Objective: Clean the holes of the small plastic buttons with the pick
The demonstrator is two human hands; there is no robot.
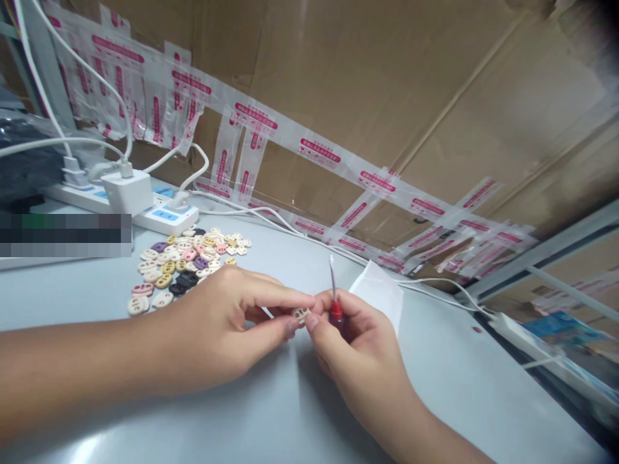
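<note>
Between the fingertips of my left hand [236, 322] and my right hand [360, 341] is a small beige oval two-hole button [300, 314]. Thumb and forefinger of each hand press on it from either side. My right hand also keeps a thin red-handled screwdriver [336, 310] tucked in its curled fingers, with the metal shaft pointing up and the lower handle hidden. Just behind my left hand lies a loose pile of similar oval two-hole pieces [164, 281] in white, pink, yellow, purple and black, partly covered by the hand.
A white power strip [174, 220] with a white charger [128, 191] and plugs stands at the back left. White cables [271, 211] run along the taped cardboard [367, 77]. A white sheet [382, 287] lies behind my right hand on the grey table [449, 386]. A metal frame [546, 248] borders the right.
</note>
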